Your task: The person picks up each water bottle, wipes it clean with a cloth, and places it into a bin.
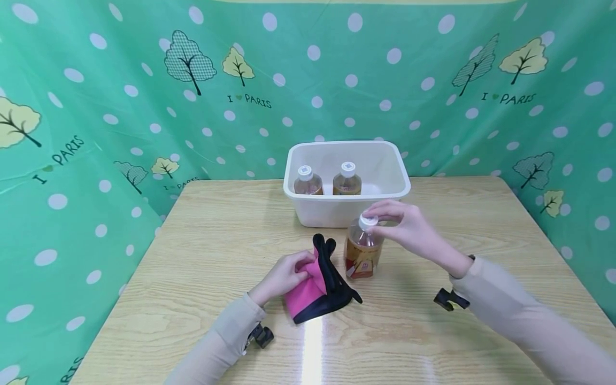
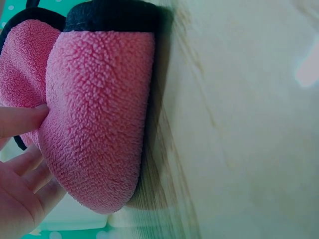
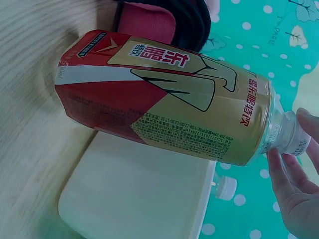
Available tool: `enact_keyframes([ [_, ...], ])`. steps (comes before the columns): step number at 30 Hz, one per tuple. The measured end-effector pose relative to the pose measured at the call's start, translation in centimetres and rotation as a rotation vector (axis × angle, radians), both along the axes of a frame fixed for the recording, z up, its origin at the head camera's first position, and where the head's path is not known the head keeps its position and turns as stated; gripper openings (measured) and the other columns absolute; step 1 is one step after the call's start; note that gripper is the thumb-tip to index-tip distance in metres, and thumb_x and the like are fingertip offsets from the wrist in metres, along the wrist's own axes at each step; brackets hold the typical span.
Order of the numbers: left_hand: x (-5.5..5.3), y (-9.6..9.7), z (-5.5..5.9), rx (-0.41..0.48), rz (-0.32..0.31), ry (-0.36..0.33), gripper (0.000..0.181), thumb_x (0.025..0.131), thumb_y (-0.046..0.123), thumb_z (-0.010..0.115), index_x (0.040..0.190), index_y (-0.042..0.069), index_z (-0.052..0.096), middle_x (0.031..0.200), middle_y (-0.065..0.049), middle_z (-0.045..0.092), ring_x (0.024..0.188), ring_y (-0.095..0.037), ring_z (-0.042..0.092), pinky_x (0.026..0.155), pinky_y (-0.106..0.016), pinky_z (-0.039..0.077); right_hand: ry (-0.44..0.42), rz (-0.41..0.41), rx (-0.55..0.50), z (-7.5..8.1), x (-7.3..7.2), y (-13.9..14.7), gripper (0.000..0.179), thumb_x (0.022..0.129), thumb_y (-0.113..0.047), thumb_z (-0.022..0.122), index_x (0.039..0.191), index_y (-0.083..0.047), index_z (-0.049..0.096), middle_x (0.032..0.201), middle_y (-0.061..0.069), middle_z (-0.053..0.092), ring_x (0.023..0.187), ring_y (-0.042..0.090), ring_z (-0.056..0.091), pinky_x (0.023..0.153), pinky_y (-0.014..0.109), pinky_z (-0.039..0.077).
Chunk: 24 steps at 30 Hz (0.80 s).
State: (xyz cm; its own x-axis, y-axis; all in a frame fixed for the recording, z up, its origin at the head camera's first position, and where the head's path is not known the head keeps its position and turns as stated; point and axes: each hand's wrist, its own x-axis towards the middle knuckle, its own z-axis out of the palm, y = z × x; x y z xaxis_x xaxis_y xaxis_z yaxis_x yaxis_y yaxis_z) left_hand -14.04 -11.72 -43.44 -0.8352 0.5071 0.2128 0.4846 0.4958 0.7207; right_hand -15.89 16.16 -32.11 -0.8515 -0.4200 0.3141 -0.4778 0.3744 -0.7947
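My right hand [image 1: 406,227] pinches the white cap of a clear drink bottle [image 1: 362,255] between thumb and fingers. The bottle is upright, its gold and red label [image 3: 164,94] filling the middle of the right wrist view. To its left, my left hand [image 1: 285,274] grips a fleecy pink cloth [image 1: 305,293] trimmed in black, the thumb pressing into a fold. In the left wrist view, the bunched cloth [image 2: 99,109] bulges over the fingers and hides part of them. Its black edge reaches toward the bottle's base.
Just behind the bottle stands a white plastic bin [image 1: 320,213]. Two more capped bottles are inside, a left one [image 1: 308,184] and a middle one [image 1: 347,183]. The wooden tabletop [image 1: 202,256] ends at a green dotted curtain [image 1: 269,123] at the back and sides.
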Motion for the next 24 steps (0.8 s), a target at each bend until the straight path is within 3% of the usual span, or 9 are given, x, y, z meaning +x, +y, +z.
enact_keyframes([
  [9, 0.1, 0.0, 0.0, -0.004, 0.007, 0.002, 0.027, 0.073, -0.009, 0.056, 0.097, 0.003, 0.060, 0.095, -0.007, 0.063, 0.088, -0.018, 0.059, 0.079, -0.028, 0.048, -0.008, 0.029, -0.039, -0.9, 0.0, -0.9, 0.028, 0.073, -0.011, 0.070, 0.098, 0.000, 0.065, 0.101, 0.010, 0.061, 0.089, 0.017, 0.060, 0.075, 0.031, 0.051],
  [19, 0.1, 0.2, 0.0, 0.000, 0.012, 0.006, 0.025, 0.073, -0.008, 0.057, 0.095, 0.004, 0.060, 0.096, -0.007, 0.063, 0.088, -0.017, 0.059, 0.078, -0.027, 0.049, 0.063, 0.052, -0.076, -1.7, -0.1, -1.4, 0.027, 0.071, -0.005, 0.071, 0.096, 0.002, 0.065, 0.098, 0.011, 0.061, 0.086, 0.015, 0.061, 0.073, 0.034, 0.051],
  [24, 0.1, 0.2, -0.2, 0.009, 0.024, -0.001, 0.025, 0.074, -0.008, 0.057, 0.095, 0.004, 0.060, 0.097, -0.007, 0.063, 0.087, -0.015, 0.058, 0.077, -0.026, 0.049, 0.059, 0.047, -0.075, -1.8, -0.1, -1.7, 0.027, 0.070, -0.006, 0.071, 0.095, 0.001, 0.065, 0.098, 0.011, 0.061, 0.087, 0.017, 0.061, 0.075, 0.028, 0.051],
])
